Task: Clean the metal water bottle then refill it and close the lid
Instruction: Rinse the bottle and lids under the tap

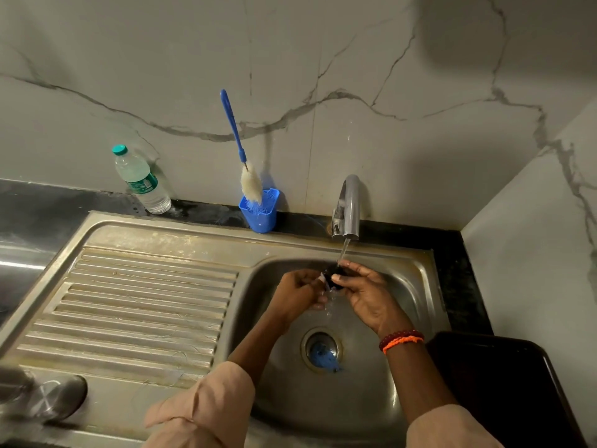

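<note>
Now both hands, left hand (298,291) and right hand (363,294), hold the small black lid (336,275) in their fingers, right under the tap (348,205) water.

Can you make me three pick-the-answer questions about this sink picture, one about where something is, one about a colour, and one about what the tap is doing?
1. Where does the bottle brush stand?
A. In the blue holder by the wall
B. In the sink basin
C. On the draining ridges

2. What colour is the plastic bottle's cap?
A. Red
B. Green
C. Yellow

3. What is the tap doing?
A. It is off and dry
B. It is covered by a cloth
C. It is running

Answers:
1. A, the bristles sit in the blue holder behind the sink.
2. B, the cap is green.
3. C, a stream falls onto the small dark piece held by the left hand and right hand.
</note>
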